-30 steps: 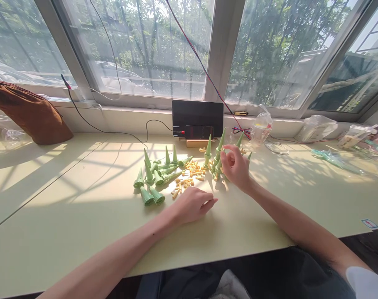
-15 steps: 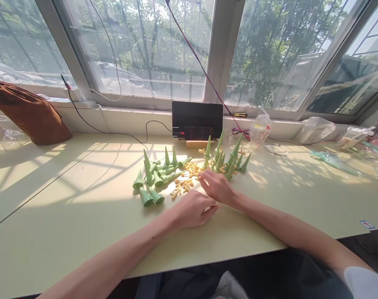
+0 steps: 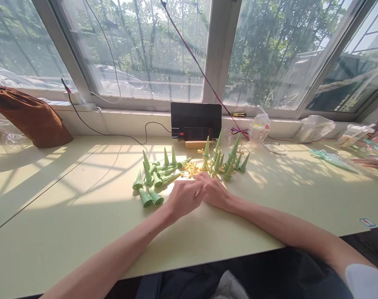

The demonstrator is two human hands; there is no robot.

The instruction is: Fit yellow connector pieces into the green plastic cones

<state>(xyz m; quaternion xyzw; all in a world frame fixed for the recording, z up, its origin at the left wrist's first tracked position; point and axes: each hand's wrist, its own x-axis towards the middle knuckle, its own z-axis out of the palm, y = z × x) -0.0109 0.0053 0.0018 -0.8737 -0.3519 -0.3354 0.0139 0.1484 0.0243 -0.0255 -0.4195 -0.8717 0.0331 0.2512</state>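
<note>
My left hand (image 3: 186, 194) is curled over the near yellow pegs, its fingertips up against my right hand (image 3: 216, 192). Both hands have bent, closed fingers; anything between the fingertips is hidden. Just beyond them lies a loose pile of small yellow plastic pegs (image 3: 192, 168). To the left, several hollow green plastic cones (image 3: 157, 179) stand or lie on their sides. Behind my right hand, several upright green spikes (image 3: 233, 150) form a group, some with yellow pegs sticking out sideways.
A black tablet (image 3: 195, 114) with a phone leans on a stand by the window. A brown cloth bag (image 3: 42, 120) stands at the left; plastic bags (image 3: 313, 128) lie along the right. Another person's hand (image 3: 372, 163) shows at the right edge of the pale table (image 3: 92, 241).
My left hand has moved forward over the near yellow pegs, up against my right hand. My right hand has shifted slightly left. Another person's hand has come into view at far right.
</note>
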